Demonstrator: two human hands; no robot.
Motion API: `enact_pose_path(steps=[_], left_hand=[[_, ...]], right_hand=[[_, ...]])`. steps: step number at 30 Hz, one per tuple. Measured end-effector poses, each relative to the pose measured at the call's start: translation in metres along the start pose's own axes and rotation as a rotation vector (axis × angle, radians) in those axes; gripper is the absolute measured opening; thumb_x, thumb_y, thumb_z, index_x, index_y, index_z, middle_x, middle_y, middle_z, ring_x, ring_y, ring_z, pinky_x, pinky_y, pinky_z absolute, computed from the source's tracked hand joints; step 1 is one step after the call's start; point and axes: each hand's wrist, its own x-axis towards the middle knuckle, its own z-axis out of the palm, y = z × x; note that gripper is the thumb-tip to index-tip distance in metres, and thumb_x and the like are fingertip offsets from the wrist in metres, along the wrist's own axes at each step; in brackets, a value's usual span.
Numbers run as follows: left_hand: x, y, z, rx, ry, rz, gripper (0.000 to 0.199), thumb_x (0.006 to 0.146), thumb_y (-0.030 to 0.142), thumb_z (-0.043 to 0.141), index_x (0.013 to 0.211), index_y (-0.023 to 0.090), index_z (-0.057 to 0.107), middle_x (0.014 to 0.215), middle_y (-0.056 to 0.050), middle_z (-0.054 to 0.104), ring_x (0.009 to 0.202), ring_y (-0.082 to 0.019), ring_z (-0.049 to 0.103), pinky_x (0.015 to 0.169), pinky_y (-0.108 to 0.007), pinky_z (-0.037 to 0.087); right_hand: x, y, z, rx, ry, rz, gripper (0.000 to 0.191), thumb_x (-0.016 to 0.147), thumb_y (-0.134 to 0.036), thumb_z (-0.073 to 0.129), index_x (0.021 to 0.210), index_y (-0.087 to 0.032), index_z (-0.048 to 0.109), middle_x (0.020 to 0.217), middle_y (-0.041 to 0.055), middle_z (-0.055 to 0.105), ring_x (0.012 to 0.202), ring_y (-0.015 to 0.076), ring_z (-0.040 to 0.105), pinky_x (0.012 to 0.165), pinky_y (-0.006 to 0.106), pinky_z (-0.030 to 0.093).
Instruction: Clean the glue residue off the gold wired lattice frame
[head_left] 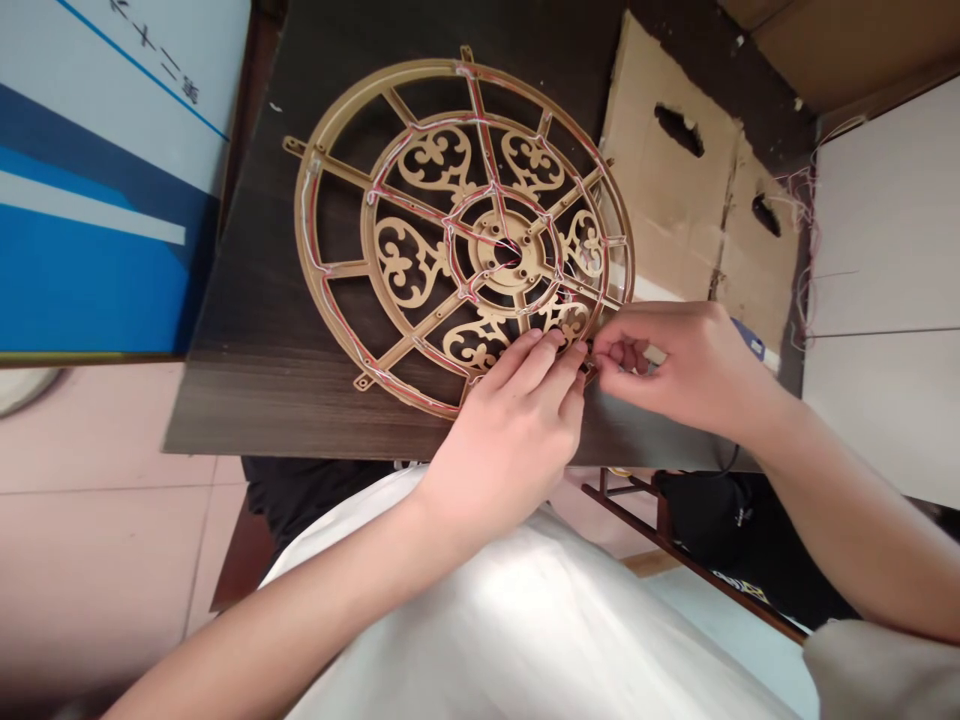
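Note:
A round gold-coloured openwork frame [365, 212] lies on a dark wooden table, with scroll ornaments between its rings. Red and white wires [495, 160] run along its rings and spokes and gather at the central hub. My left hand [517, 425] rests on the frame's near right part, fingers stretched out and lying on the rim and a scroll ornament. Beside those fingertips, my right hand [682, 350] is closed in a pinch at the frame's outer edge. Whatever sits between its fingertips is too small and hidden to make out.
The dark tabletop [247, 370] ends just before my body. Flattened cardboard [667, 190] with torn holes lies to the right, with loose pinkish wires [806, 240] at its far edge. A blue and white printed panel [97, 200] stands at the left. A small blue object [748, 338] lies behind my right wrist.

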Motion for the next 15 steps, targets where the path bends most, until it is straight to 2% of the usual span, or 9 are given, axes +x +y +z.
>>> enact_pose_path(steps=[6,15], left_hand=[[0.002,0.0,0.001,-0.012,0.005,-0.007,0.035,0.096,0.012,0.062,0.127,0.0,0.073,0.139,-0.017,0.071,0.132,-0.03,0.062,0.124,-0.044,0.047],[0.001,0.0,0.002,-0.02,0.019,-0.009,0.034,0.096,0.011,0.063,0.126,0.001,0.074,0.138,-0.016,0.072,0.131,-0.031,0.063,0.123,-0.045,0.048]], right_hand=[[-0.006,0.002,0.004,-0.032,0.071,-0.078,0.02,0.079,-0.003,0.06,0.079,-0.023,0.06,0.07,-0.0023,0.063,0.064,0.0143,0.062,0.066,0.027,0.049],[-0.012,0.015,0.012,-0.116,0.144,-0.234,0.012,0.087,-0.008,0.061,0.082,-0.019,0.061,0.073,-0.0018,0.06,0.065,0.0139,0.059,0.064,0.027,0.046]])
